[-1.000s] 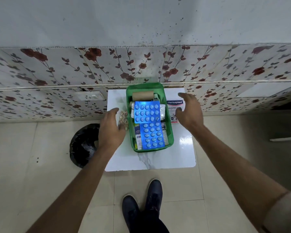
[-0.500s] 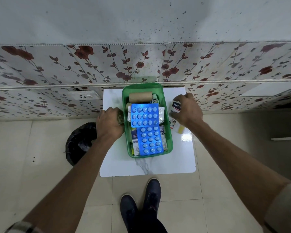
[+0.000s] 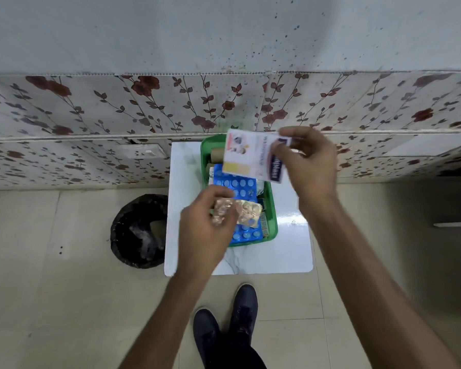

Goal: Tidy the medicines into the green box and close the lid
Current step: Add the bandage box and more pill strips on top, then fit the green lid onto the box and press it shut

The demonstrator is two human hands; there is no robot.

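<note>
Both hands held medicines over the green box (image 3: 273, 222).
My left hand (image 3: 205, 225) pinched a gold strip (image 3: 246, 213); my right hand (image 3: 310, 162) gripped a plaster box (image 3: 246, 155) at frame centre.

A single head-worn view looks steeply down and forward from standing height — the white table (image 3: 290, 246) sits mid-frame, the person's shoes (image 3: 225, 323) at the bottom edge, both forearms reaching in from below. The flowered wall (image 3: 117, 107) fills the top — wide-angle bending shows.
</note>
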